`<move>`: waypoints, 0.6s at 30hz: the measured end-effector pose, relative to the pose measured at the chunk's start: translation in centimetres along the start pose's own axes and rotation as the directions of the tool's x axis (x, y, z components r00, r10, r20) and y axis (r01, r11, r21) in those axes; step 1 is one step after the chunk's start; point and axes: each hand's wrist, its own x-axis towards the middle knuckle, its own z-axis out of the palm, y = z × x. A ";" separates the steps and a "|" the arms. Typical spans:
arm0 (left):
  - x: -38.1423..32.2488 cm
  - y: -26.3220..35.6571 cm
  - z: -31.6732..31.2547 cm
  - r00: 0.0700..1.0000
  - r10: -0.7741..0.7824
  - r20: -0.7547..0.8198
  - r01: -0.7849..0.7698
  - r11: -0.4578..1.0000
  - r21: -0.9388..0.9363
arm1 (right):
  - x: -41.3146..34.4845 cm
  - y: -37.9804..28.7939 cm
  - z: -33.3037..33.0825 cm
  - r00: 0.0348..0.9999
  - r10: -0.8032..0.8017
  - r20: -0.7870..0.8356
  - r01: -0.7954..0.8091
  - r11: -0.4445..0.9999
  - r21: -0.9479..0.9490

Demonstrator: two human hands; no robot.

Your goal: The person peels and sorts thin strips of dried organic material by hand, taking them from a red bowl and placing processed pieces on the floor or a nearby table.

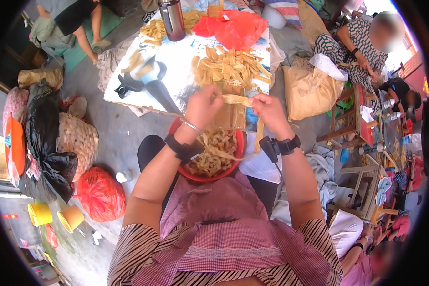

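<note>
A yellowish, flat, translucent strip is stretched between my two hands, above a brown board or block at the table's near edge. My left hand, slightly blurred, pinches the strip's left end. With thumb and fingertips my right hand grips it at the right. From there a long tail hangs down and curves into a red basin at my lap. Many cut, curled strips fill that basin. Beyond my hands lies a loose pile of similar strips on the white-topped table.
A steel flask and a red plastic bag stand at the table's far side. A black clip lies left. A brown paper sack is to the right, beside a seated person. Full bags line the left floor.
</note>
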 end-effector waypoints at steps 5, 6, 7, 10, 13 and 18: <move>-0.4 -0.1 -0.2 0.997 -0.079 0.019 0.077 0.993 0.090 | 0.1 0.0 1.0 0.995 0.065 -0.072 -0.079 0.975 -0.206; -0.9 -0.1 -0.5 0.997 -0.075 -0.002 0.074 0.991 0.108 | -0.3 -0.1 1.0 0.995 0.054 -0.086 -0.076 0.959 -0.275; -1.4 0.0 -0.9 0.998 -0.063 -0.022 0.065 0.990 0.124 | -0.6 -0.3 0.8 0.994 0.038 -0.105 -0.072 0.937 -0.342; -3.9 -1.7 -3.3 0.992 -0.122 -0.017 0.122 0.961 0.248 | -2.5 1.4 -0.6 0.992 0.048 -0.119 -0.064 0.989 -0.132; -7.4 -3.0 -4.4 0.997 -0.010 0.073 -0.013 0.953 0.304 | -6.7 -0.3 0.6 0.974 0.224 0.026 -0.226 0.968 0.109; -9.9 2.0 -2.8 0.844 0.468 0.263 -0.534 0.779 0.328 | -11.0 0.4 4.4 0.880 0.263 0.395 -0.391 0.874 0.289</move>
